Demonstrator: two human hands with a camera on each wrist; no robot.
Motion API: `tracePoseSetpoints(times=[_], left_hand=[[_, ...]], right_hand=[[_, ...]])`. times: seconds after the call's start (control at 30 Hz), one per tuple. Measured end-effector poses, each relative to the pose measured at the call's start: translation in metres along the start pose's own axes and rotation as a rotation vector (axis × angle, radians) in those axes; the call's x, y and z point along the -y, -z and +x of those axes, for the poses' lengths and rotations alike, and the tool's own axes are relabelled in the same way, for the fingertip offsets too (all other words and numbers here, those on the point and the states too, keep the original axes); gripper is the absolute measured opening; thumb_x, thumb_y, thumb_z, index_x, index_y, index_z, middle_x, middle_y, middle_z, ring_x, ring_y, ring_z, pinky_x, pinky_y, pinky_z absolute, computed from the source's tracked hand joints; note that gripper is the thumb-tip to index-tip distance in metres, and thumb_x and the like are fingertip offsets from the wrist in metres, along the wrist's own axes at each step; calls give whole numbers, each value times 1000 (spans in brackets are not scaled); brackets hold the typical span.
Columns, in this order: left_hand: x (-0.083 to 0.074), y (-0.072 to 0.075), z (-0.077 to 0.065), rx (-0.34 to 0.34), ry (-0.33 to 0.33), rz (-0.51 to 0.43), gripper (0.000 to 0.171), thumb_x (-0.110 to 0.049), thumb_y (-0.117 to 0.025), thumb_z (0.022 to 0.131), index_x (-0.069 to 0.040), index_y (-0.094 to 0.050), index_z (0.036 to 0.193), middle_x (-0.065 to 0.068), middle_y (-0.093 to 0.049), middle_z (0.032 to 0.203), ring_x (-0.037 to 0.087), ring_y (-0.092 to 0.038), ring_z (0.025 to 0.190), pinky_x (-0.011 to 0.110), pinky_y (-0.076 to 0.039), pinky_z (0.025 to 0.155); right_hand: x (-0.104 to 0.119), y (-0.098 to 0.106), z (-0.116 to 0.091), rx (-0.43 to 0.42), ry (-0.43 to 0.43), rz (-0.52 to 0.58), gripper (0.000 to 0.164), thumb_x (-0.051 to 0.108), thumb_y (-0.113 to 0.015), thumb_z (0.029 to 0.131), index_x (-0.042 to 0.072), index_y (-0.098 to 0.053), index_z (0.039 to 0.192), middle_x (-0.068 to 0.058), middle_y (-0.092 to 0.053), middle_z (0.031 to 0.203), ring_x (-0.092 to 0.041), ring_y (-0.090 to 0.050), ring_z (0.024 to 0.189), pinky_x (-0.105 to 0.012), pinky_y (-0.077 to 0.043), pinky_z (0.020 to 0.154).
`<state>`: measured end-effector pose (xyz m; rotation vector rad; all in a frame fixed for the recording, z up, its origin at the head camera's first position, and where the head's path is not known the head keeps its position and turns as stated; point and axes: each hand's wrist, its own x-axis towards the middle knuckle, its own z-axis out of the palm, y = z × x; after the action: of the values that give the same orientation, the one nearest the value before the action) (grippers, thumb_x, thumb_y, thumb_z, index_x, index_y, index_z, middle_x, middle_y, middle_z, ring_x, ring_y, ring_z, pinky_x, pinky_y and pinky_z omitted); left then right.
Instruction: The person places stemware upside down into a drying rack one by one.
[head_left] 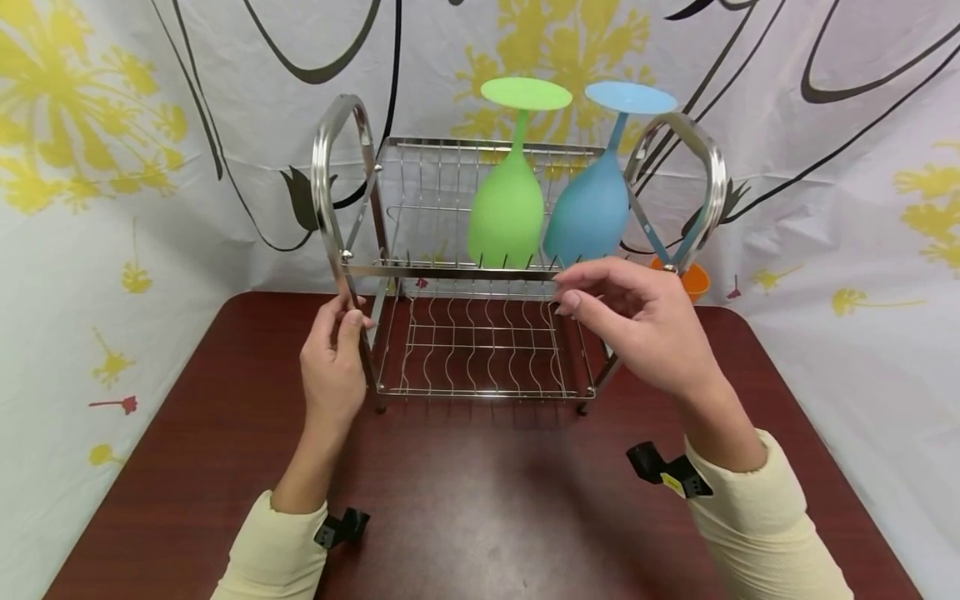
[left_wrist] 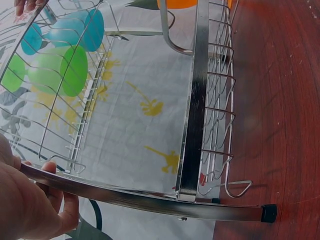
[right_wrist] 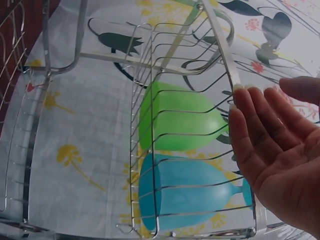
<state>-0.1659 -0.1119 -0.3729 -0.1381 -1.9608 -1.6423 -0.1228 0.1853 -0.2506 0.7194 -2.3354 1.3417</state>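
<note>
A two-tier metal dish rack (head_left: pixel 442 272) stands on the table. On its upper tier a green wine glass (head_left: pixel 507 208) and a blue wine glass (head_left: pixel 588 208) sit upside down, bases up, the blue one leaning slightly. My left hand (head_left: pixel 333 358) holds the rack's left upright, its thumb and fingers around the metal bar, as the left wrist view also shows. The right hand (head_left: pixel 637 321) is at the upper tier's front rail, below the blue glass. Nothing lies between its loosely bent fingers (right_wrist: pixel 265 122), whose tips are right by the rail in the right wrist view.
The lower tier (head_left: pixel 480 346) is a wavy wire shelf close over the dark red tabletop (head_left: pixel 480 500). Behind the rack's right side an orange round object (head_left: pixel 695 282) is partly hidden. A white flowered cloth (head_left: pixel 840 208) hangs around the table's back and sides.
</note>
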Motion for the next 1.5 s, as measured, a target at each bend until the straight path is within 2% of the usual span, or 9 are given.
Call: tracePoseSetpoints(times=[0.2, 0.43, 0.67, 0.93, 1.03, 1.27, 1.5], left_hand=[[0, 0, 0, 0, 1, 0, 32, -26, -50, 102, -2, -62, 119, 14, -66, 93, 8, -61, 94, 23, -45, 83], [1, 1, 0, 8, 1, 1, 33, -25, -50, 102, -2, -61, 122, 13, -65, 100, 8, -61, 95, 24, -44, 84], [1, 2, -1, 1, 11, -4, 32, -27, -51, 102, -2, -62, 120, 14, -66, 93, 8, -62, 94, 24, -45, 83], [-1, 2, -1, 15, 3, 1, 34, -26, -50, 102, -3, -61, 123, 10, -66, 101, 10, -60, 95, 24, -44, 85], [0, 2, 0, 15, 0, -7, 33, -25, -51, 102, -2, -61, 123, 12, -66, 99, 11, -60, 95, 24, -44, 83], [0, 1, 1, 27, 2, 3, 32, -23, -51, 102, -2, -61, 123, 14, -66, 97, 12, -60, 95, 24, -44, 84], [2, 3, 0, 18, 6, -1, 32, -24, -51, 102, -2, -61, 123, 15, -66, 97, 11, -60, 94, 23, -44, 83]], right_hand=[[-5, 5, -5, 77, -56, -100, 19, 7, -67, 90, 15, -71, 107, 1, -71, 94, -9, -68, 78, -21, -51, 60], [-11, 12, -8, 141, -54, -187, 22, 12, -67, 91, 22, -70, 110, 9, -70, 93, -10, -62, 68, -24, -48, 58], [-20, 14, -12, 183, -85, -224, 22, 15, -66, 93, 23, -69, 113, 7, -69, 100, -12, -62, 68, -24, -48, 59], [-29, 19, -21, 170, -146, -226, 21, 16, -67, 93, 19, -69, 114, 2, -72, 100, -9, -66, 75, -22, -50, 61], [-33, 21, -25, 167, -177, -211, 22, 16, -67, 93, 16, -69, 114, 0, -72, 102, -6, -68, 79, -21, -52, 64], [-47, 23, -35, 158, -240, -216, 20, 23, -66, 94, 22, -69, 113, 3, -73, 98, -7, -68, 81, -24, -52, 63], [-55, 25, -38, 150, -271, -223, 20, 26, -67, 93, 23, -68, 113, 4, -73, 95, -8, -69, 81, -24, -54, 66]])
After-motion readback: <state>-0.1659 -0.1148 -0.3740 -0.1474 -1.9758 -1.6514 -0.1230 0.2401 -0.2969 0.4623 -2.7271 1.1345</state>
